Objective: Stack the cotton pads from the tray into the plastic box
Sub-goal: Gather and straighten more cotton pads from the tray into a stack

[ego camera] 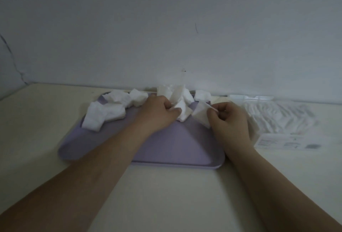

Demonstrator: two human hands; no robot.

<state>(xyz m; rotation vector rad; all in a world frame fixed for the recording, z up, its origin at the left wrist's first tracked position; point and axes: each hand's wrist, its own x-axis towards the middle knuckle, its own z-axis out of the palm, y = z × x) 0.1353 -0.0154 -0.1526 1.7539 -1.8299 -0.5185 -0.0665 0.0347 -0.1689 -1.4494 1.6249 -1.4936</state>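
Head view, the only one. Cotton pads [111,110]: white, soft, roughly square, thick and rumpled at the edges, heaped loose on the far part of a lilac tray [166,150], to the left of and beyond the left fingertips, a few more just past both sets of fingers near the wall [166,28]. Left hand [159,115] curled, thumb and fingers grasping a crumpled pad [183,115] at the near edge of the heap. Right hand [229,120] curled too, thumb and forefinger pinching the top corner of a flat pad [200,116], tilted, over the tray's right part, close beside the left fingertips. Plastic box [307,118] clear, blurred, just right of the right knuckles on a cream table [166,194]; inside, stacked pads [272,115] in rippled white rows. Printed label [286,142] at its near end, unreadable.
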